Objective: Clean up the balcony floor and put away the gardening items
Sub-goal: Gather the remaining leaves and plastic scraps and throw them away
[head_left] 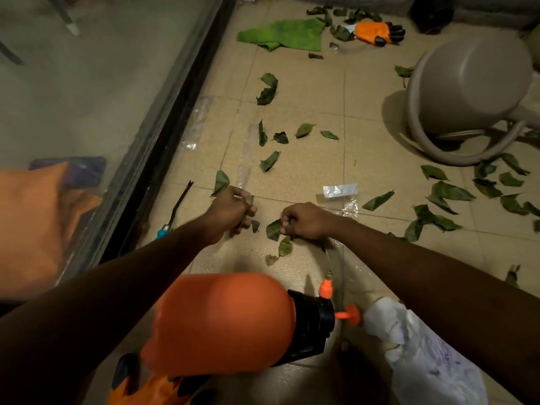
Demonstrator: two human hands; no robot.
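One orange sprayer (222,323) lies nearest, with one white bag (420,355) to its right. Beyond them, the left hand (230,210) is clenched round a few leaves. The right hand (304,220) pinches one leaf (274,229) at the floor (306,165). Seven loose leaves (270,160) lie ahead, and roughly a dozen more lie to the right. Farther off are one watering can (467,86), one green cloth (286,33) and one orange glove (377,32).

L hand (230,210), R hand (304,220) bare; forearms (423,258) bare too.
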